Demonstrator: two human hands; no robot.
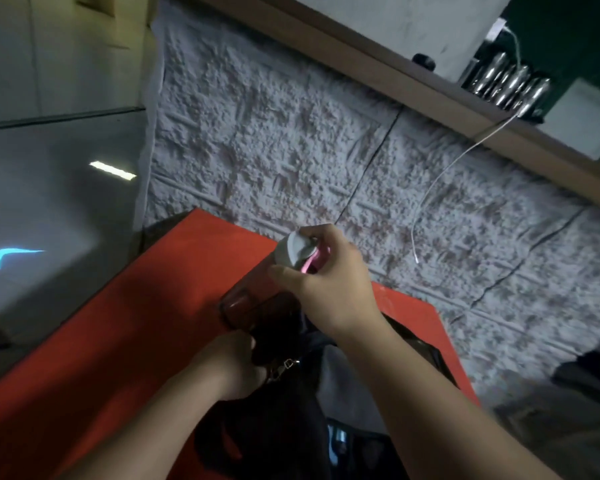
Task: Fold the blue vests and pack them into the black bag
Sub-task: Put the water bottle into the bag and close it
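1. On the red table (125,327), near its far edge: a black bag (284,410) lies under both forearms, mouth toward the wall.
2. Right hand (329,282) grips the grey-and-pink cap of a dark translucent bottle (246,306), fingers curled round the top; the bottle's lower end is at the bag's opening.
3. Left hand (229,365) pinches the bag's edge beside a metal clasp (284,367).
4. A sliver of blue fabric (336,441) shows inside the bag; whether it is a vest, cannot tell.
5. White cable (440,188) hangs down the textured wall (274,140).

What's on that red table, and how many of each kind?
Black bag: 1
Bottle with grey cap: 1, gripped by the right hand
Total: 2
The left hand holds the bag.
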